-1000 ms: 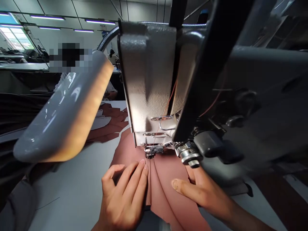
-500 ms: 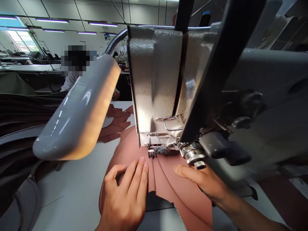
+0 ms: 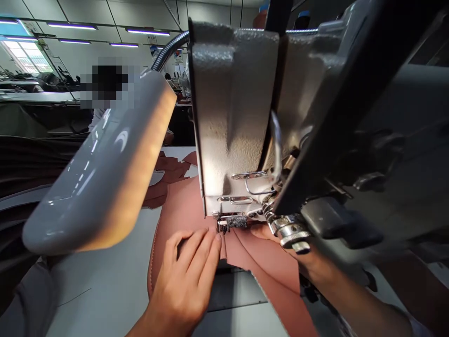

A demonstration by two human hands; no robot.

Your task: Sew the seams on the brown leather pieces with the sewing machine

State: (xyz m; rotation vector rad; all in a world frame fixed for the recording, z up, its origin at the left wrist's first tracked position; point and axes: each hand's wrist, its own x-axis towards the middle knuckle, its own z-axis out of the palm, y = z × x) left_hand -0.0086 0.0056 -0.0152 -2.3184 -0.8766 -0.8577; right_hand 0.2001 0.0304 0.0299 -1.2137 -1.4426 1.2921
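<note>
A reddish-brown leather piece (image 3: 182, 206) lies under the presser foot (image 3: 228, 223) of a grey sewing machine (image 3: 238, 117). My left hand (image 3: 185, 276) lies flat on the leather just left of the foot, fingers stretched out and pressed together, fingertips almost at the needle. My right hand (image 3: 308, 264) rests on the leather to the right, mostly hidden behind a chrome knob (image 3: 291, 231); one fingertip shows beside the foot. A second flap of the leather (image 3: 280, 290) hangs over the table's front edge.
A white gooseneck lamp (image 3: 98, 173) hangs low at left over the white table (image 3: 105, 281). More cut leather pieces (image 3: 168, 168) lie at the back. Another person sits at a far table (image 3: 35, 96). Dark fabric (image 3: 21, 168) is piled at left.
The leather has fed away from me under the foot, and its rear edge is now close to the needle. Both hands moved forward with it; my right hand slid behind the knob.
</note>
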